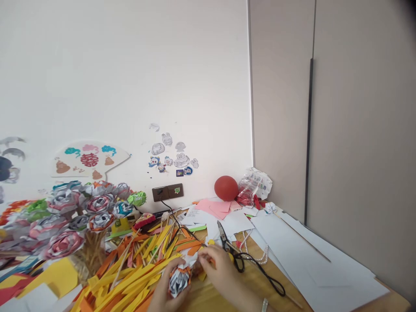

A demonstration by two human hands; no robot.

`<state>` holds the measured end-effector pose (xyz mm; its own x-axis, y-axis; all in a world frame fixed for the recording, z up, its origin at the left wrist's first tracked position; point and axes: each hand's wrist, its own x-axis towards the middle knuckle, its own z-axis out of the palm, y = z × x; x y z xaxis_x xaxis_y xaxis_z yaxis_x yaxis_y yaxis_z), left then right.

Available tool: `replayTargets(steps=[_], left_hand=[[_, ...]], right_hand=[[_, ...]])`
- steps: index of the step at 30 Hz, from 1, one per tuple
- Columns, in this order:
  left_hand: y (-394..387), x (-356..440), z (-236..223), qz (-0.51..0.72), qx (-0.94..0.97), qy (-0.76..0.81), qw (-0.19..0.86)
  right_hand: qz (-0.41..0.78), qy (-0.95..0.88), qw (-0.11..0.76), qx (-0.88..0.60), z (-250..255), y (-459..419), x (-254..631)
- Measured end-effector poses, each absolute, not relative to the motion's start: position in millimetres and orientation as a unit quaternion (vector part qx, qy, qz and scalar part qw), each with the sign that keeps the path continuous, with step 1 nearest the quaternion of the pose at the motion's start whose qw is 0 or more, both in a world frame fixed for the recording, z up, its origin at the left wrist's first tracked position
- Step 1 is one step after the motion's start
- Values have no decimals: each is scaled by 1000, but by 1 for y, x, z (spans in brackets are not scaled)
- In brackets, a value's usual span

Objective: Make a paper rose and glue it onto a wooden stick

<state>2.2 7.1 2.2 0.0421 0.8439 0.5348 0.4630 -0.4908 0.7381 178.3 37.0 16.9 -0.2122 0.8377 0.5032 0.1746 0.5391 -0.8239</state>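
Note:
A grey-and-white paper flower (180,281) with orange-edged petals sits in my left hand (166,289), the fingers wrapped round it. Just to its right, my right hand (217,265) is closed in a pinch by the flower's white base. Whatever lies between those fingertips is too small to make out. Yellow and orange paper strips (139,277) are heaped left of my hands. Black-handled scissors (239,260) lie close beyond my right hand, partly over a string of white beads (264,255).
Many finished paper flowers (100,203) crowd the left side. Pink paper (214,208), a red balloon (226,188) and a plastic bag (255,184) are at the back. White sheets (312,260) and a thin stick (302,236) with a white paper tip cover the right. A wall socket (167,192) has a black cable.

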Motion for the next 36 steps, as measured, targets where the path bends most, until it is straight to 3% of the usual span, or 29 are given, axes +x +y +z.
replayTargets(steps=[6,25,36], left_hand=[[6,3,-4,520,688,461,207],[6,19,-8,537,674,432,266],[8,10,-1,491,740,424,177]], right_hand=[[430,-670,510,-326,-1,42,164],[436,-622,531,-375,-12,53,162],[463,-641,517,-327,5,38,169]])
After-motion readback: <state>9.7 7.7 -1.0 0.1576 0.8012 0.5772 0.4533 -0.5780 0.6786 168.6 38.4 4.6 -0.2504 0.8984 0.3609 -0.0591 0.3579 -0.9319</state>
